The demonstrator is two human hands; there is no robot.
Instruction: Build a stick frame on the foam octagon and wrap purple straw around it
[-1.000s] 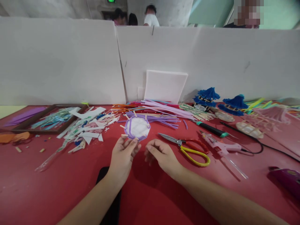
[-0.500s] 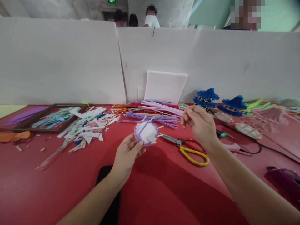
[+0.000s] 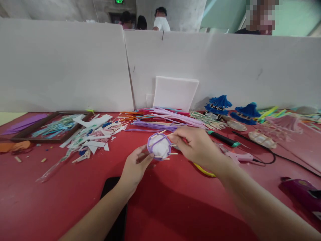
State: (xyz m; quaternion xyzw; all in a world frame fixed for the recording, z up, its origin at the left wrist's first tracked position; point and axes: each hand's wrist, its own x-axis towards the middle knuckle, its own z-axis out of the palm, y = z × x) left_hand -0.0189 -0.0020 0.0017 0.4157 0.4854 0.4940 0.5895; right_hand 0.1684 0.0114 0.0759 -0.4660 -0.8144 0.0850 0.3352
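My left hand holds a small round craft piece by its lower left edge, thumb in front. The piece has a white middle, a purple fuzzy rim like pipe cleaner, and short wooden sticks poking out around it. A purple strand crosses its face towards the fingertips of my right hand. Those fingers are pinched together at the upper right rim; what they grip is hidden. Under my right hand lie scissors, mostly covered, with part of a yellow handle showing.
Purple pipe cleaners lie behind the piece. To the right are a black-and-green tool, a pink glue gun with a cord, and blue-roofed models. Paper scraps, a brown frame and a black phone lie leftward.
My right hand has moved left and down to the craft piece's rim, covering most of the scissors. The piece has shifted slightly right and down and turned a little in my left hand.
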